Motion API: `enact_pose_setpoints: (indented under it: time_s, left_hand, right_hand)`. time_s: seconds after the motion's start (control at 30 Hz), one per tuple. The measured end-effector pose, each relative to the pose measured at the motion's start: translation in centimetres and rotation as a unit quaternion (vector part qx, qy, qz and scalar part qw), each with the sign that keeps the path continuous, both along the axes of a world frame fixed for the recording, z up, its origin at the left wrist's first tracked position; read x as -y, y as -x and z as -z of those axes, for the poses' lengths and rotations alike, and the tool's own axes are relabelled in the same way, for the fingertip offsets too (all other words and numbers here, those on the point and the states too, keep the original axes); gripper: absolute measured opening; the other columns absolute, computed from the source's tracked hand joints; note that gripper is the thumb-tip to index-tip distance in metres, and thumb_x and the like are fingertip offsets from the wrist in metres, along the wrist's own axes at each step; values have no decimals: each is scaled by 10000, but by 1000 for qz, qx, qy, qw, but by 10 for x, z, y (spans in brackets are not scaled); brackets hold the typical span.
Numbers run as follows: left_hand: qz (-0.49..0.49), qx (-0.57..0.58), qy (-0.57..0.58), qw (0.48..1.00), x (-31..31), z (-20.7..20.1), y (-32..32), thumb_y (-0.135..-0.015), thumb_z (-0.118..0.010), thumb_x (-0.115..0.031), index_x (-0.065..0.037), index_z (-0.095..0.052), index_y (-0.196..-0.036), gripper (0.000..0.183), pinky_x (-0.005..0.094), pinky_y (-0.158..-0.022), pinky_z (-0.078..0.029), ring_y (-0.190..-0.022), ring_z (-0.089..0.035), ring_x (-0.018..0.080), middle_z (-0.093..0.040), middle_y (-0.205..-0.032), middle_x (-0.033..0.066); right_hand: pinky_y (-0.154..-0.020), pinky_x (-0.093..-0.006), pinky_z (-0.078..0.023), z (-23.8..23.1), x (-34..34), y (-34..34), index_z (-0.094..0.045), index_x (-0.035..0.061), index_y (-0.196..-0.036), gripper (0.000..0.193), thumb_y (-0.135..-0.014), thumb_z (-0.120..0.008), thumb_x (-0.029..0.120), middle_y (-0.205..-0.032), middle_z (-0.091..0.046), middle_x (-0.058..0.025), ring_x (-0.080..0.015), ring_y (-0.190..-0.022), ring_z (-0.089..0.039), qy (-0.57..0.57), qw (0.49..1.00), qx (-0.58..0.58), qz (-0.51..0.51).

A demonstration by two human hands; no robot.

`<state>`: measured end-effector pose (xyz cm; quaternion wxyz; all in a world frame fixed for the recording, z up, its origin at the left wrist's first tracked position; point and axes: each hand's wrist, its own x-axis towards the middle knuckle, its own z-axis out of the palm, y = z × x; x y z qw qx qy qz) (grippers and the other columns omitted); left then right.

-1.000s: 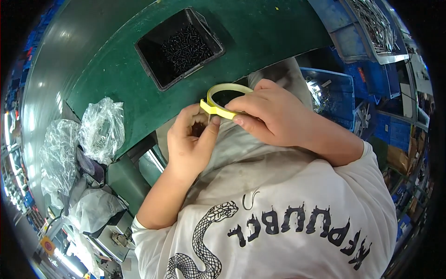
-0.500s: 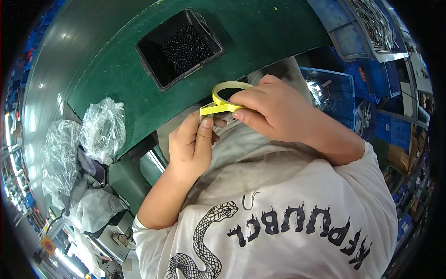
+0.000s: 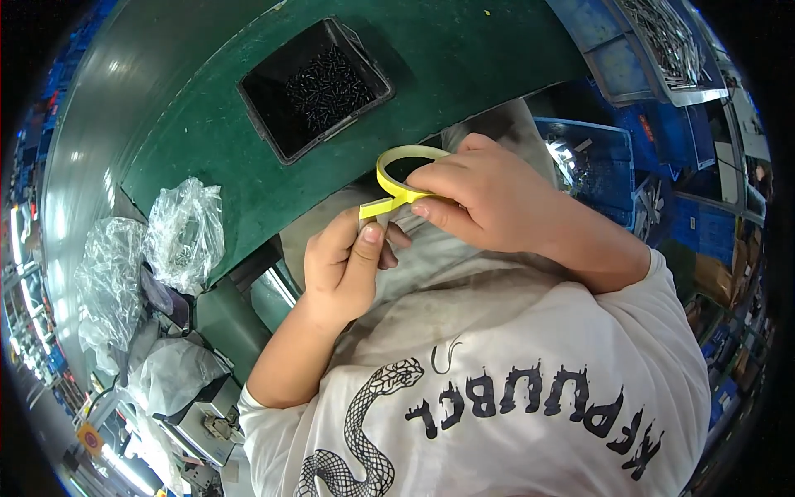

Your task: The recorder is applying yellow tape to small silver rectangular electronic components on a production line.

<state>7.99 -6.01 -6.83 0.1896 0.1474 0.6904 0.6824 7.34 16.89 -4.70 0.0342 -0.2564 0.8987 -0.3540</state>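
A roll of yellow tape (image 3: pixel 383 176) is in my right hand (image 3: pixel 501 195), its thumb and fingers closed on the near side of the ring. From the roll a short yellow strip (image 3: pixel 377 209) runs left, lying along the top of a small pale grey piece. Between thumb and index finger, my left hand (image 3: pixel 341 265) pinches that small flat pale piece (image 3: pixel 383 219); its lower part is hidden by the fingers. Both hands are close together above my lap, in front of the table edge.
On the green table (image 3: pixel 199 124) stands a black bin (image 3: pixel 269 137) of small dark screw-like parts. Clear plastic bags (image 3: pixel 186 236) lie at the left. Blue crates (image 3: pixel 592 137) stand at the right, below a bin of long metal pieces (image 3: pixel 675 50).
The strip, earlier stretched straight from the roll, now bends down over the pale piece. My left hand has tilted slightly and shows more of the piece. My right hand has barely moved.
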Motion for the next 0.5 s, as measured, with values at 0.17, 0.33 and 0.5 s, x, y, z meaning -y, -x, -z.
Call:
enact_pose_setpoints:
  time_s: [0.17,0.33,0.5]
  left_hand:
    - [17,73,-149,986,0,9,1,-1026,-488,-124,36,-577,-1042,184,242,-599,-489,-653,-590,110,-653,-786,85]
    - [-4,78,-66,995,-3,4,-1,-976,-584,-86,35,-613,-952,127,250,-579,-480,-627,-593,108,-662,-731,79]
    - [-57,31,-4,998,-12,-8,8,-921,-640,-44,35,-687,-821,136,237,-567,-458,-628,-604,98,-686,-709,70]
  right_hand:
    - [-740,-343,-397,1,-2,2,-652,66,-1076,262,-874,-688,229,-817,-663,-40,-224,-690,-596,-13,999,-20,-22]
    - [-708,-324,-395,8,-6,3,-661,125,-1122,349,-803,-732,251,-720,-589,22,-170,-635,-564,2,986,-164,-39]
    - [-635,-281,-354,7,-20,2,-716,197,-1063,323,-746,-659,210,-627,-442,80,-96,-549,-469,-48,947,-302,-103]
